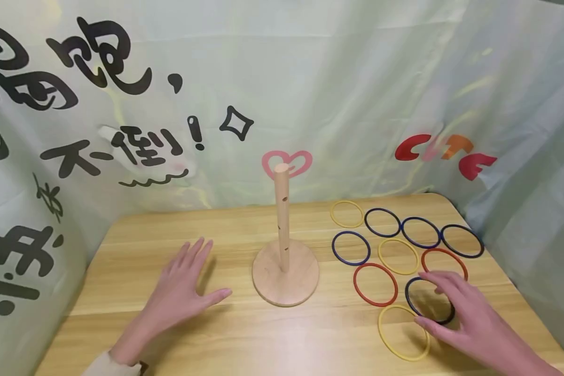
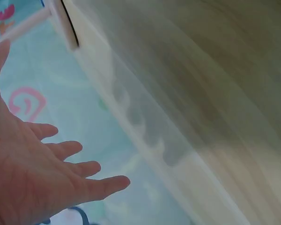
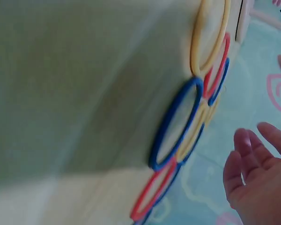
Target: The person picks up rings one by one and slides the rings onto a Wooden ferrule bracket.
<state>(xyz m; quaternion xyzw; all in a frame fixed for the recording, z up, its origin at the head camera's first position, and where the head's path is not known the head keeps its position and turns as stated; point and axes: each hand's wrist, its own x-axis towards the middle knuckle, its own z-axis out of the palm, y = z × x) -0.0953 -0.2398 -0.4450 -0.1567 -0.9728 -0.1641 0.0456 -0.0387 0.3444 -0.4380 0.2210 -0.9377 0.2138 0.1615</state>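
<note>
My right hand (image 1: 472,318) hovers over the nearer right of the rings, its fingers loosely bent and thumb apart. Below it lie a dark blue ring (image 1: 407,295) and a yellow ring (image 1: 380,328); in the right wrist view the hand (image 3: 262,183) shows a gap from the blue ring (image 3: 166,126). A red ring (image 1: 355,282) lies left of them, another red ring (image 1: 465,269) beyond the fingers. My left hand (image 1: 183,287) is spread, palm down, left of a wooden peg (image 1: 282,219) standing upright on a round base (image 1: 268,277). Nothing is in the left hand (image 2: 37,173).
Farther back on the wooden table (image 1: 136,240) lie more flat rings: a yellow ring (image 1: 331,213), another yellow ring (image 1: 379,253), and several blue ones, including a blue ring (image 1: 333,248). A printed curtain (image 1: 348,104) hangs behind and at the sides.
</note>
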